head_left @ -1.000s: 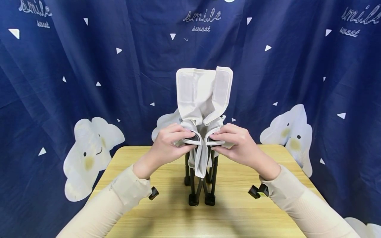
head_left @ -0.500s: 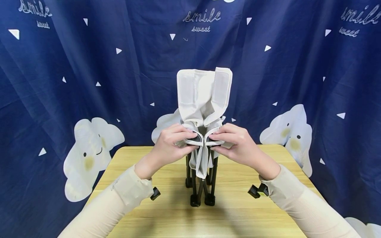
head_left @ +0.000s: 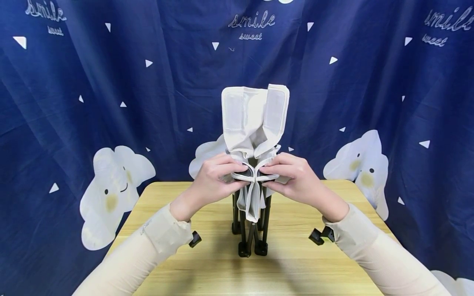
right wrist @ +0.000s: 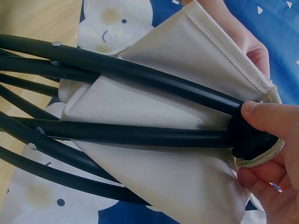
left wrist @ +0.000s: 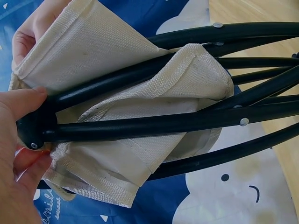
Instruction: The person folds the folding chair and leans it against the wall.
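Note:
A folding camp chair with white fabric (head_left: 255, 119) and black tube legs (head_left: 265, 218) stands upright on the wooden table, folded narrow. My left hand (head_left: 218, 174) pinches its front left corner, where the fabric wraps a black end joint (left wrist: 35, 123). The front right corner, with a similar black joint (right wrist: 250, 137), is pinched by my right hand (head_left: 290, 176). The two white-edged corners meet or nearly meet between my hands. Below them the seat fabric (head_left: 253, 203) hangs in folds among the legs. Rivets (left wrist: 244, 122) join the crossed tubes.
The light wooden table (head_left: 177, 263) extends around the chair's feet. Behind it hangs a dark blue curtain (head_left: 177, 90) printed with clouds and triangles. A small black camera mount sits at each wrist, the right mount (head_left: 321, 236) projecting inward over the table.
My left hand has moved slightly right with its corner, narrowing the gap between the two corners. The left legs have shifted slightly right too. My right hand stays nearly still.

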`<action>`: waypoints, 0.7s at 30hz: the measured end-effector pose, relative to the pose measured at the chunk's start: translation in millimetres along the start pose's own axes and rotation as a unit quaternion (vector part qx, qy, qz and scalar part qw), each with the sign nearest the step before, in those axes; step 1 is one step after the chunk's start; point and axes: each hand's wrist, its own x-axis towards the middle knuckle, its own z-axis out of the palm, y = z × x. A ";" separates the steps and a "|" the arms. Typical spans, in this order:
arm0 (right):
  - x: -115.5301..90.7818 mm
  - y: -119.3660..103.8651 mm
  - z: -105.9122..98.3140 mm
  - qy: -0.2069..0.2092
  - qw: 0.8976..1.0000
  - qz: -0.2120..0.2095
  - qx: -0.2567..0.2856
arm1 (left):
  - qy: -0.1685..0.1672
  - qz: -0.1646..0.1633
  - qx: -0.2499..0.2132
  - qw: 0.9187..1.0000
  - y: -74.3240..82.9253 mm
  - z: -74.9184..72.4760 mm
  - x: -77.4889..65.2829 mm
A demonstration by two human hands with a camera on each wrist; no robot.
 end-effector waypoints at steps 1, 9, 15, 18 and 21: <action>0.2 0.1 -0.1 0.000 1.000 -0.001 0.001 | 0.000 0.000 0.000 1.000 -0.1 0.3 0.3; 1.3 0.3 0.0 -0.002 1.000 -0.006 0.008 | 0.002 0.001 0.001 1.000 -0.2 1.5 0.5; 1.4 -0.6 -0.7 -0.002 1.000 -0.004 0.005 | 0.007 0.005 0.000 1.000 0.0 2.2 0.2; 1.2 -1.1 -1.0 -0.003 1.000 -0.002 0.003 | 0.007 0.008 0.001 1.000 -0.1 2.2 -0.4; 0.9 -1.5 -1.3 -0.004 1.000 -0.002 0.002 | 0.004 0.015 0.001 1.000 -0.3 1.8 -0.5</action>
